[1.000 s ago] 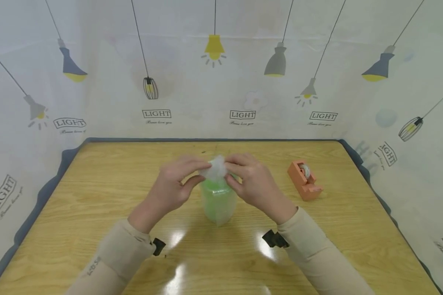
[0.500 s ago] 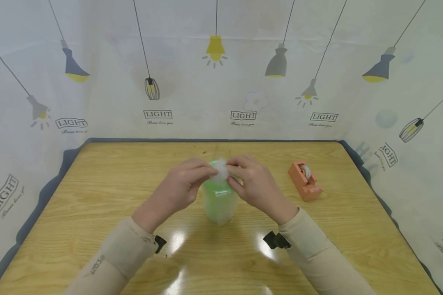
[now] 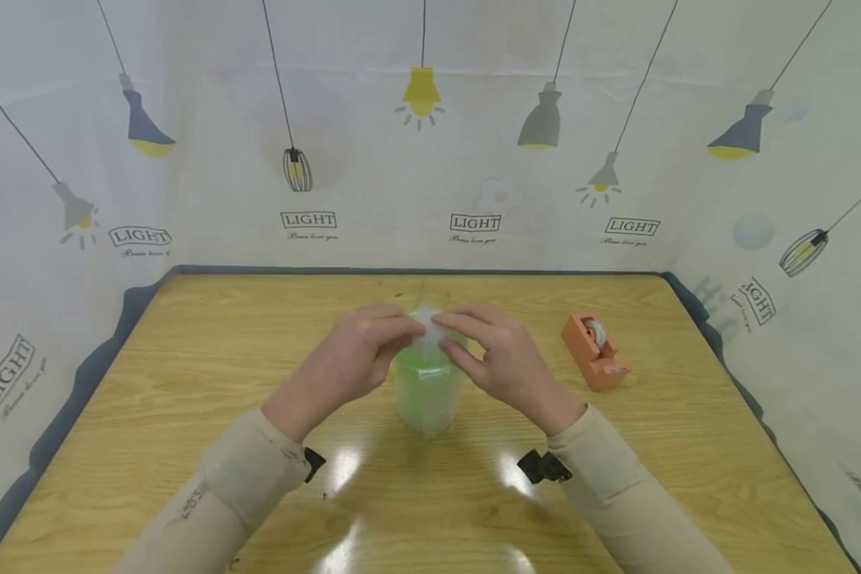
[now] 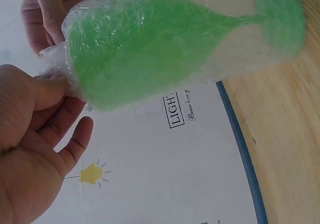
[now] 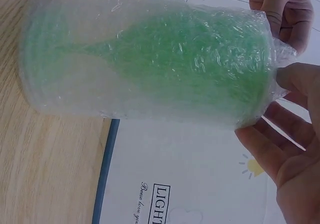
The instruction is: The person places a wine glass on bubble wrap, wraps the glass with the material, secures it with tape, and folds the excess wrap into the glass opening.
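Note:
A green stemmed glass (image 4: 150,49) stands upright on the table, its shape showing through a sleeve of clear bubble wrap (image 5: 165,104). The wrap's loose end is bunched above the rim of the glass. My left hand (image 3: 355,351) pinches that bunched end from the left, thumb against fingers in the left wrist view. From the right, my right hand (image 3: 505,355) pinches it too, with a lower finger touching the wrap's top edge in the right wrist view. Both hands' fingertips nearly meet over the glass. The folds between them are partly hidden.
An orange tape dispenser (image 3: 594,351) with a roll of clear tape stands to the right of the glass. The wooden table (image 3: 186,399) ends at a dark blue edge, with a printed white curtain (image 3: 373,175) behind and at both sides.
My left hand has moved right, closer to my right hand. The bunched wrap end has been pressed smaller and lower over the glass. The glass and the tape dispenser stay in place.

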`<action>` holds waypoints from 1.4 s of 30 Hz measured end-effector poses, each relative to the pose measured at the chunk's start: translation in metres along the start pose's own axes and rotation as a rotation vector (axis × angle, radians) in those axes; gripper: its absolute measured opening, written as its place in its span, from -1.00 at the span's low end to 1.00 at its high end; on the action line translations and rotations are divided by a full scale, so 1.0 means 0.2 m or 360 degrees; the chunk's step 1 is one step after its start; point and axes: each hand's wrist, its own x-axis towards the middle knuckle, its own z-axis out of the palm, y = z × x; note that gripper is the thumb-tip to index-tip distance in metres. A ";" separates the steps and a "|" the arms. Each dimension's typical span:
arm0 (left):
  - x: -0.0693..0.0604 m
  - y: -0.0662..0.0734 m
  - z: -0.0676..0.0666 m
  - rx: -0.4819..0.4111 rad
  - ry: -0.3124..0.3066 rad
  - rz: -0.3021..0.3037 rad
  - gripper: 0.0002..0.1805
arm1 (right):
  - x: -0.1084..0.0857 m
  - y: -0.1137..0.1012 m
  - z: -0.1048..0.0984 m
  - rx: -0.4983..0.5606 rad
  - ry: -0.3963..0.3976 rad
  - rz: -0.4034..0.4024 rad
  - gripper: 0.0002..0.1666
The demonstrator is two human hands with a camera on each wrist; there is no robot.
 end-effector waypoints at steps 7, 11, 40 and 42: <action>0.00 -0.01 0.02 -0.0048 0.0055 -0.0153 -0.71 | 0.00 0.01 0.00 0.0015 -0.0060 0.0017 -0.61; 0.00 -0.02 0.03 -0.0117 0.0100 -0.0162 -0.53 | 0.00 0.01 0.00 0.0010 -0.0079 0.0008 -0.64; 0.05 -0.03 0.01 0.0132 -0.0079 -0.0107 -0.84 | -0.02 0.00 0.00 -0.0011 -0.0092 -0.0001 -0.78; 0.06 -0.03 0.01 0.0157 -0.0137 -0.0141 -0.87 | -0.01 0.00 -0.01 -0.0023 -0.0136 0.0003 -0.79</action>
